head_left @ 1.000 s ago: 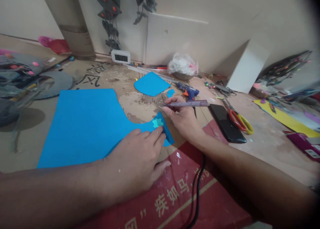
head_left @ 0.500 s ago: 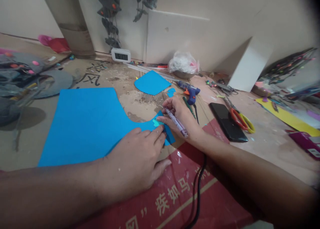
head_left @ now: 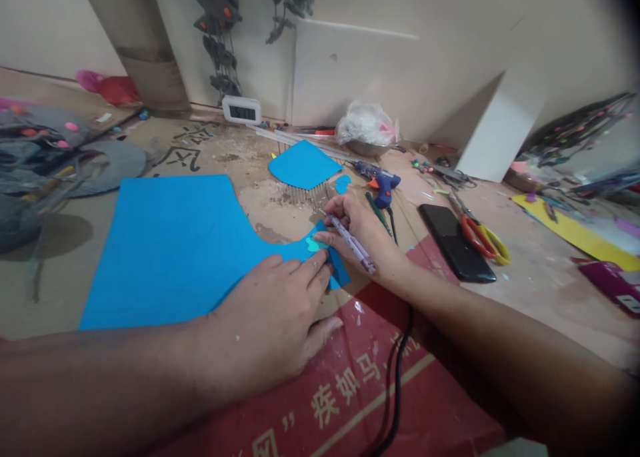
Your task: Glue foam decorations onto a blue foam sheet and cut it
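Observation:
A large blue sheet [head_left: 175, 244] lies on the table, with a curved cut-out edge and a narrow part reaching right. On that narrow part rests a small light-green piece [head_left: 315, 244]. My left hand [head_left: 280, 304] lies palm down over the sheet's lower edge, fingers spread somewhat, fingertips at the green piece. My right hand [head_left: 360, 234] holds a purple patterned pen [head_left: 354, 244] between its fingers, and its thumb touches the green piece. Beyond the hands are a blue cut piece [head_left: 305, 166] and a smaller blue scrap [head_left: 342, 184].
A blue glue gun [head_left: 385, 187] lies behind my right hand, its black cable running to the front. To the right are a black phone [head_left: 455, 244], scissors [head_left: 480, 237] and yellow sheet [head_left: 580, 234]. A white clock [head_left: 242, 110] stands at the back.

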Available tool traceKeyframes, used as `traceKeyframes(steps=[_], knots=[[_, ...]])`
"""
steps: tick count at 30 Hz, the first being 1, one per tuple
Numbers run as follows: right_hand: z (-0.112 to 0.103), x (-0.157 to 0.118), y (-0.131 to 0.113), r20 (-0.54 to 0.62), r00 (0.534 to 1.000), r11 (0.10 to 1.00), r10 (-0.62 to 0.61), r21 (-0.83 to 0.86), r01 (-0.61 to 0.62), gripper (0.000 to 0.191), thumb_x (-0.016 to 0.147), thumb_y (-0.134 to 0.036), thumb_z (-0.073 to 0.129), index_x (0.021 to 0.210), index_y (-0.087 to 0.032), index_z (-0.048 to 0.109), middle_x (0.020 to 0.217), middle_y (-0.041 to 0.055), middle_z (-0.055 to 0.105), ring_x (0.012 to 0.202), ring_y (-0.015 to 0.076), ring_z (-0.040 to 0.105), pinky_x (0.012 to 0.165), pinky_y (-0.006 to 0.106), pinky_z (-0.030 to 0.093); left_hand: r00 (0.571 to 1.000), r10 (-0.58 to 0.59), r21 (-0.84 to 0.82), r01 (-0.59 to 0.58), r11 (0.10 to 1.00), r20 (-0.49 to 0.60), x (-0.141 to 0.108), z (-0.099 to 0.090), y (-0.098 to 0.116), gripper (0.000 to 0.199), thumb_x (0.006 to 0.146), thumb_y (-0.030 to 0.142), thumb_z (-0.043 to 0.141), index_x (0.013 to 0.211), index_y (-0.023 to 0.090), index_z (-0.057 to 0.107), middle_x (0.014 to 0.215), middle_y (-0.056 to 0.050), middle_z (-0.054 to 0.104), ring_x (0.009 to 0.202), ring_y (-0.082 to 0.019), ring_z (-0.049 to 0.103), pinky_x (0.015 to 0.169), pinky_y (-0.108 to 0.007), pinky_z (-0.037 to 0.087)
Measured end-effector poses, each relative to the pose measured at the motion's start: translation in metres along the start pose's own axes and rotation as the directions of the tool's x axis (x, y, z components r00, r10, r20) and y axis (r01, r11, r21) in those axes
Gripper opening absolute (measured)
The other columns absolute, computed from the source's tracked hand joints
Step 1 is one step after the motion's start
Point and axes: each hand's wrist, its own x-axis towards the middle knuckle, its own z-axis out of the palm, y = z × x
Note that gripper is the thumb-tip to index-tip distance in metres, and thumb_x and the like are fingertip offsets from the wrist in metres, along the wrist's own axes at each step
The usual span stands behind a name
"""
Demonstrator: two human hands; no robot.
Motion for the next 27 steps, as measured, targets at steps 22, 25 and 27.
traceKeyframes(steps=[22,25,27], knots=[[-0.0013,0.0001,-0.0041,0.014,1.0,0.999,-0.022,-0.038,0.022,0.035,0.078,-0.035,0.072,0.101,-0.022,0.049,0.09,0.0023,0.064,0.077,0.0191,0.061,0.071,0.035,0.048,0.997,-0.036,-0.043,0.039,0.998,0.07,0.0011,-0.0039,-0.0004,0.056,0.099,0.048,0.043,0.134,0.009,0.062,0.139,-0.017,0.062,0.112,-0.035,0.066,0.087,-0.049,0.053],[-0.0009,-0.0002,-0.0052,0.004,0.999,0.997,-0.034,-0.067,0.034,0.032,0.079,-0.034,0.07,0.101,-0.022,0.049,0.086,0.0014,0.062,0.075,0.0185,0.06,0.07,0.035,0.048,0.997,-0.039,-0.073,0.043,0.996,0.065,-0.0006,-0.0043,-0.0001,0.054,0.098,0.047,0.045,0.133,0.009,0.062,0.137,-0.017,0.063,0.111,-0.036,0.066,0.087,-0.05,0.054],[-0.0007,-0.0004,-0.0052,0.001,0.999,0.996,-0.041,-0.081,0.041,0.031,0.08,-0.032,0.068,0.102,-0.022,0.05,0.084,0.0007,0.062,0.074,0.0178,0.058,0.069,0.034,0.047,0.998,-0.046,-0.103,0.051,0.993,0.051,-0.0021,-0.0034,-0.0001,0.05,0.098,0.044,0.047,0.132,0.011,0.063,0.136,-0.016,0.064,0.112,-0.036,0.066,0.089,-0.052,0.054]])
